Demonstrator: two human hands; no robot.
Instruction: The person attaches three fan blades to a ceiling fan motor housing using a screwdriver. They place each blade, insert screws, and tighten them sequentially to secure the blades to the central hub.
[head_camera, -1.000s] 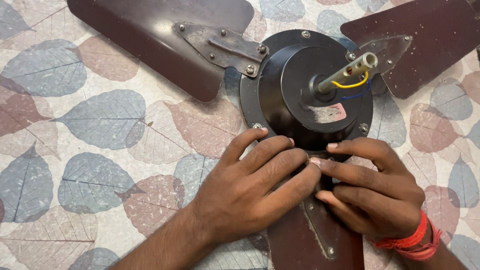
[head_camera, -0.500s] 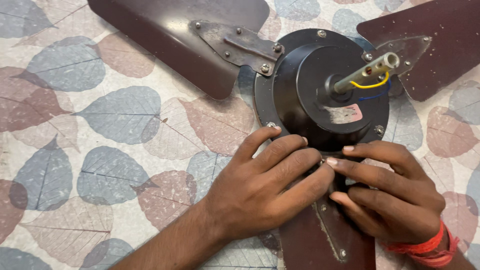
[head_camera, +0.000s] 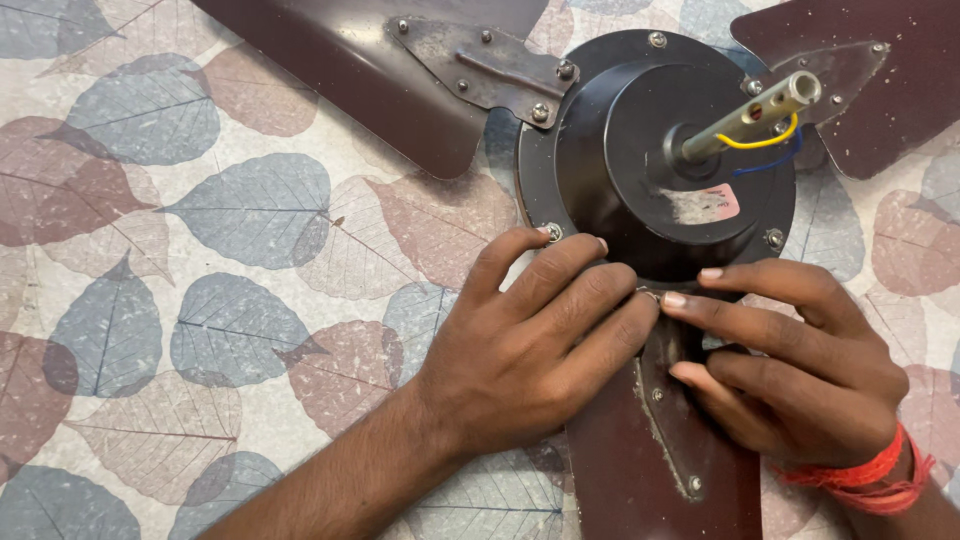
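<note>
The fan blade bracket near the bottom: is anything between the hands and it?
Nothing visible. The left hand and right hand both rest on the bracket where it meets the black motor housing, fingertips meeting there. What lies under the fingers is hidden.

I see bright, even, soft light with only faint shadows under the hands. A mild sheen sits on the black motor housing (head_camera: 640, 140). Focus is sharp throughout, without noticeable blur or edge distortion.
</note>
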